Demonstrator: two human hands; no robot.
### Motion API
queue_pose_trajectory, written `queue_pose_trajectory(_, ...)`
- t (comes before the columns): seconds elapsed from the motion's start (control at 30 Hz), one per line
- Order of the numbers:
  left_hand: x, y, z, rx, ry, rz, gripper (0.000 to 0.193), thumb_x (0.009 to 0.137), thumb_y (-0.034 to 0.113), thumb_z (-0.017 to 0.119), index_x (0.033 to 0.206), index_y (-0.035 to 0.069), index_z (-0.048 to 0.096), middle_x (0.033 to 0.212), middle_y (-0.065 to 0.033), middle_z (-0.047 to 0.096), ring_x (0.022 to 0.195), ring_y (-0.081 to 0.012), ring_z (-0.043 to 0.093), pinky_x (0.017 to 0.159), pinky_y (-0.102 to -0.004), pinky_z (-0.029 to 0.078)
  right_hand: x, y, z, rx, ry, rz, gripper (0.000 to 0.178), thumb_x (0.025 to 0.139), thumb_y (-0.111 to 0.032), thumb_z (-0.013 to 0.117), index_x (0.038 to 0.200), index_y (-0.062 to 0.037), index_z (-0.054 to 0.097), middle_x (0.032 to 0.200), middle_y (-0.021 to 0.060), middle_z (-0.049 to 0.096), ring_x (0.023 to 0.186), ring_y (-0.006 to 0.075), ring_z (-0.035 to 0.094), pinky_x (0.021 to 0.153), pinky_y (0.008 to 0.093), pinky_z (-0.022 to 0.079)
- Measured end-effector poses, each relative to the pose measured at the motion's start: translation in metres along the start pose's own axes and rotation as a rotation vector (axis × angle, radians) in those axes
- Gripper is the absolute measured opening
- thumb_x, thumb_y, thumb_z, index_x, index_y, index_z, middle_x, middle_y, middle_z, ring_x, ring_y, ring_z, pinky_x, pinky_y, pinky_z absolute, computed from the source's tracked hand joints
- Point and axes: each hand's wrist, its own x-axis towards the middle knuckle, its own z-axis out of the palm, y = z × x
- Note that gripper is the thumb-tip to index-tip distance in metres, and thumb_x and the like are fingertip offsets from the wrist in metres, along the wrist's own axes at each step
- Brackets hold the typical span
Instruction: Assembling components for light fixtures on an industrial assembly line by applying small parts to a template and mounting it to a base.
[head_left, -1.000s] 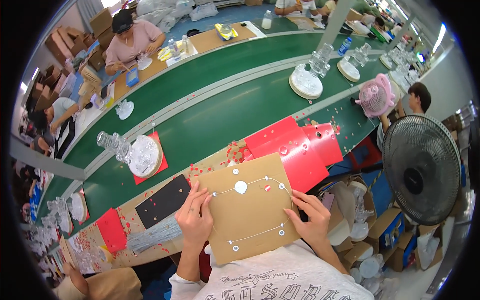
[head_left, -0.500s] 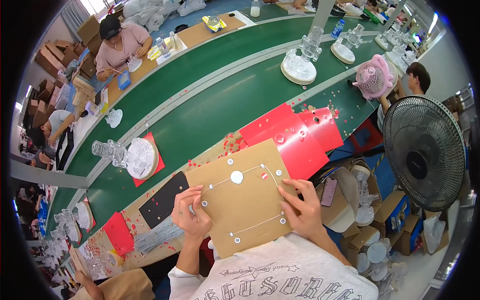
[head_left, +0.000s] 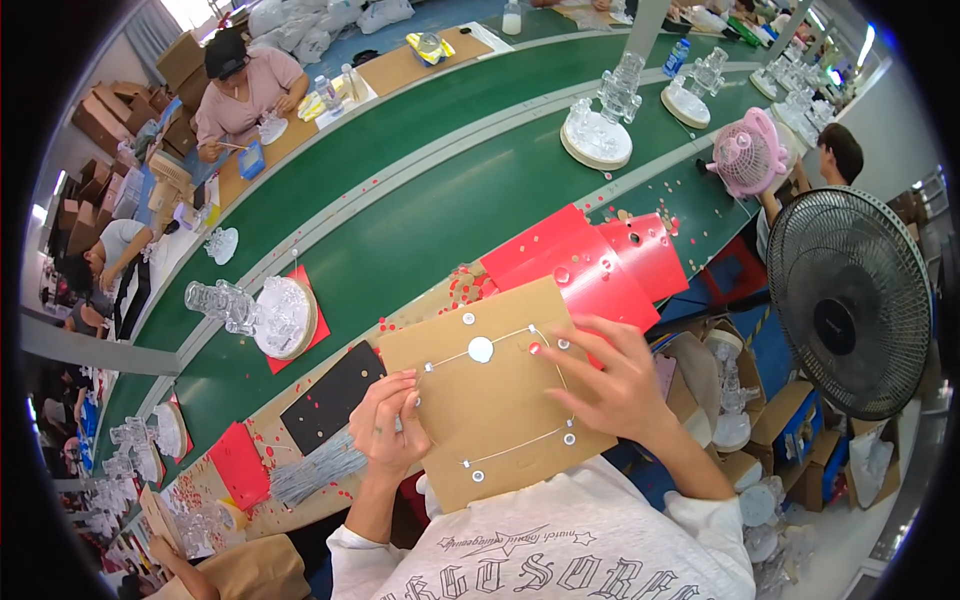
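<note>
A brown cardboard sheet lies tilted in front of my chest. It carries a white disc, several small white round pieces along its edges and thin white wires fixed across it. My left hand grips its left edge, thumb on top and fingers curled. Over its right part is my right hand, fingers apart, with nothing visible held. A small red dot sits close to those fingertips, beside the curved wire; whether a fingertip touches the wire I cannot tell.
Red sheets, a black sheet and a bundle of grey wires lie around the cardboard. A transparent model on a round base stands on the green belt. A large black fan and open cartons are at right; co-workers sit nearby.
My right hand has let go of the cardboard's right edge and spread its fingers above it. The sheet has shifted slightly right, with my left hand still on it.
</note>
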Motion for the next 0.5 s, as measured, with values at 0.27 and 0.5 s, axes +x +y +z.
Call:
queue_pose_trajectory(0.27, 0.006, 0.044, -0.024, 0.058, 0.128, -0.254, 0.028, 0.095, 0.003, 0.056, 0.121, -0.008, 0.06, 0.119, -0.0206, 0.065, 0.113, -0.0321, 0.062, 0.099, -0.0417, 0.048, 0.109, 0.02, 0.086, 0.191, -0.457, -0.362, 0.07, 0.088, -0.056, 0.069, 0.146, -0.0194, 0.054, 0.144, 0.0134, 0.055, 0.131, 0.0335, 0.053, 0.104, 0.0452, 0.048)
queue_pose_trajectory(0.5, -0.004, 0.047, -0.008, 0.323, -0.263, -0.475, 0.066, 0.078, 0.014, 0.078, 0.138, -0.001, 0.053, 0.125, -0.0177, 0.055, 0.117, -0.0356, 0.051, 0.106, -0.0476, 0.036, 0.104, 0.008, 0.068, -0.093, -0.369, 0.083, 0.069, 0.092, -0.057, 0.063, 0.142, -0.0097, 0.055, 0.132, 0.0261, 0.06, 0.09, 0.0407, 0.071, 0.077, 0.0487, 0.06)
